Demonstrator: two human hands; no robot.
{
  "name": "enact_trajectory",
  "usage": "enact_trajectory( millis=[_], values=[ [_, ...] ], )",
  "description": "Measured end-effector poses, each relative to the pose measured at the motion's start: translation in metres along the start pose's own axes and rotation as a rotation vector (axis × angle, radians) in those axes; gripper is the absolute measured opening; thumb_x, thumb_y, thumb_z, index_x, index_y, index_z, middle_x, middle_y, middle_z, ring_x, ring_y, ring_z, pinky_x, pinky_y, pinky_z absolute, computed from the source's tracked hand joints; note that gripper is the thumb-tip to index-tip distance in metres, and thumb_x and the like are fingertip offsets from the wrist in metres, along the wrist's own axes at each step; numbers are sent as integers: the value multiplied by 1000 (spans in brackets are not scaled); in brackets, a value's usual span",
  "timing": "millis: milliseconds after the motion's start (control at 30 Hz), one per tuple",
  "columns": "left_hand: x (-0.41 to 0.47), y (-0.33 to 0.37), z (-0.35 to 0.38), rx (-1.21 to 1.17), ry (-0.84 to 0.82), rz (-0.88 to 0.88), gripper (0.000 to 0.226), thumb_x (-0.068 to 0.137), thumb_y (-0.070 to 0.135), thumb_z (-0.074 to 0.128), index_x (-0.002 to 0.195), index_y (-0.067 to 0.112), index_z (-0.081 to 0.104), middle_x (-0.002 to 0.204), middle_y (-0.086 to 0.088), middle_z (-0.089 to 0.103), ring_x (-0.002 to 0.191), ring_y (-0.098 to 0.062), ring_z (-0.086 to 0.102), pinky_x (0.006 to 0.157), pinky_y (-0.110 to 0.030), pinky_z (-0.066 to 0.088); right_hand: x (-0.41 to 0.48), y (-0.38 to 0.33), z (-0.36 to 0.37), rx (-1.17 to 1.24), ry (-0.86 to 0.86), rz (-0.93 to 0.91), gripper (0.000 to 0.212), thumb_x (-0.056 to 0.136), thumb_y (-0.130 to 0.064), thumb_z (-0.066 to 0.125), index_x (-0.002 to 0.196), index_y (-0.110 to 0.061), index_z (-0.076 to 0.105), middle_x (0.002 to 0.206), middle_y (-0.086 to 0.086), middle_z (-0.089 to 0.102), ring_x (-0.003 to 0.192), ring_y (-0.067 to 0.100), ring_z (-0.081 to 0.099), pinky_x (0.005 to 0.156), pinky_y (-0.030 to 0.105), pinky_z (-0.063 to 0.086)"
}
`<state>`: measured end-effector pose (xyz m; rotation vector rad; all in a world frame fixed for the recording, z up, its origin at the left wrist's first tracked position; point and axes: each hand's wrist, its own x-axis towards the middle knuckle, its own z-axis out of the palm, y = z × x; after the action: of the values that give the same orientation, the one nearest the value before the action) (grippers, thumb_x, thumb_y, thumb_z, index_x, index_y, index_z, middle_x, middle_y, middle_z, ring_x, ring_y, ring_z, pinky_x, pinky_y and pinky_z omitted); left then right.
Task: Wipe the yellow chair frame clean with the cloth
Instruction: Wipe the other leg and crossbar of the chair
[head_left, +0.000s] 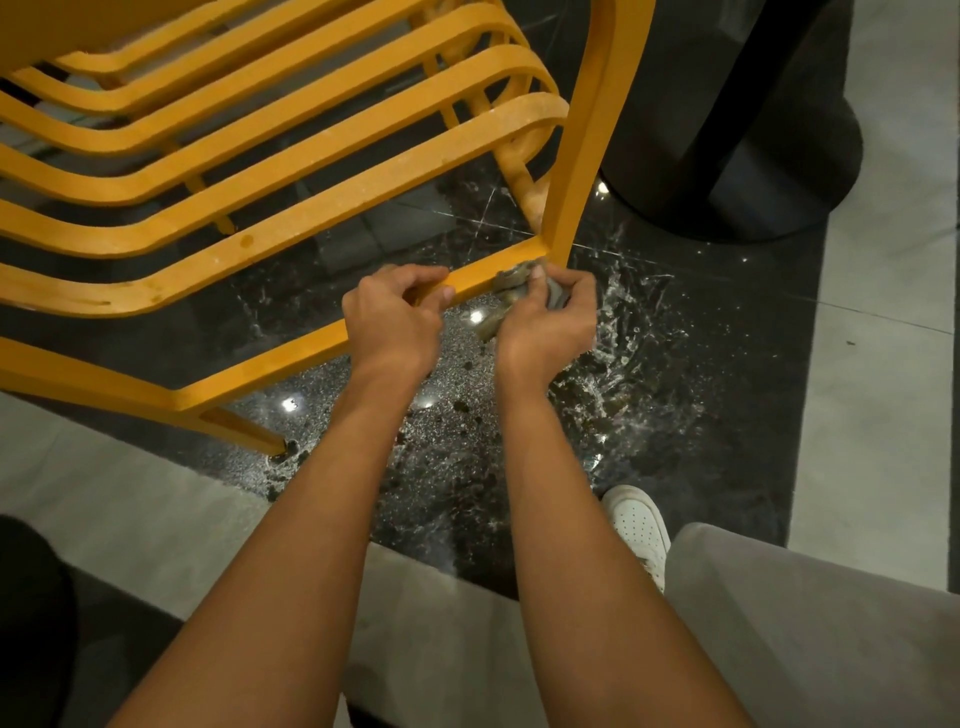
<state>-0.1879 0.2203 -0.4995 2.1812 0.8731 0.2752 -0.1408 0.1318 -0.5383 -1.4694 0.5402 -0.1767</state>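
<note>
Rail of yellow chair frame (270, 366) passes right under both hands, long axis slanting from near-left of hands up to far-right.

Left hand (392, 317) curled round rail, gripping it bare, guessing to steady the chair.

Right hand (545, 322) just beside it, fingers bunched round grey cloth (511, 280), cloth pressed on rail's far end where it meets upright leg (587, 156).

Right hand nearer that corner. Left blocks the slide back, so I'd reckon next wipe goes up the leg, away from both hands.

Dark floor (675, 364) under hands looks wet.
</note>
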Motion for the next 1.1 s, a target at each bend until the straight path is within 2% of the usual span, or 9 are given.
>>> enact_trajectory(
  millis=[100, 200, 333, 500, 600, 667, 800, 967, 1100],
  values=[
    [0, 1, -1, 12, -4, -3, 25, 99, 24, 76, 123, 23, 79, 115, 6, 73, 91, 0, 57, 65, 11, 32, 11, -2, 1, 17, 51, 17, 4, 98, 0, 67, 101, 1, 65, 89, -7, 66, 73, -19, 62, 69, 7, 52],
    [-2, 3, -3, 39, -7, -7, 24, 104, 23, 69, 125, 24, 78, 117, 10, 68, 83, 6, 49, 67, 13, 26, 1, 0, 4, 49, 35, 49, 6, 100, 3, 61, 106, 4, 62, 99, 5, 68, 69, -22, 61, 59, 4, 49],
    [-1, 1, -9, 27, -55, -35, 28, 106, 16, 63, 128, 27, 77, 129, 8, 71, 101, -3, 57, 66, 11, 31, -30, 9, 11, 57, -22, 81, 6, 100, 5, 61, 106, 4, 62, 100, 4, 66, 76, -12, 66, 63, 3, 50],
    [2, -5, -25, -51, -153, -38, 35, 107, 10, 59, 133, 27, 73, 131, 12, 72, 120, -2, 62, 102, -18, 48, -70, 23, 19, 91, -180, 127, 6, 98, 9, 60, 97, 3, 61, 98, 10, 67, 83, 13, 67, 74, 24, 59],
    [1, -21, -46, -48, -114, -16, 34, 107, 7, 57, 135, 21, 70, 131, 9, 72, 124, -5, 63, 106, -22, 49, -90, 26, 18, 67, -299, 121, 6, 98, 13, 58, 97, 7, 60, 88, 1, 62, 73, -5, 63, 68, 16, 55],
    [-3, -39, -64, 29, -39, -24, 32, 107, 9, 57, 134, 20, 71, 132, 6, 72, 125, -9, 63, 103, -22, 47, -97, 30, 17, -33, -323, 86, 1, 97, 8, 62, 97, 7, 62, 87, -5, 62, 75, -14, 62, 66, 6, 48],
    [-6, -69, -89, 83, 6, -86, 31, 107, 13, 59, 132, 23, 74, 129, 2, 74, 120, -16, 66, 98, -22, 47, -83, 18, 14, -9, -165, 77, 7, 101, -1, 62, 106, 4, 61, 106, 10, 67, 80, -3, 64, 67, 7, 51],
    [-12, -75, -96, 64, -26, -94, 36, 105, 5, 58, 131, 25, 74, 128, 5, 74, 105, -6, 63, 69, 0, 38, -83, 14, 19, 51, -139, 48, 13, 102, 8, 56, 113, 15, 58, 109, 18, 62, 67, -23, 60, 55, 0, 45],
    [-12, -78, -100, 77, -54, -97, 45, 102, -2, 58, 133, 26, 73, 130, 8, 73, 108, -6, 63, 60, 6, 37, -116, 37, 36, -22, -198, 108, 8, 99, 5, 61, 107, 6, 61, 112, 18, 67, 79, -8, 63, 65, 2, 48]
  ],
)
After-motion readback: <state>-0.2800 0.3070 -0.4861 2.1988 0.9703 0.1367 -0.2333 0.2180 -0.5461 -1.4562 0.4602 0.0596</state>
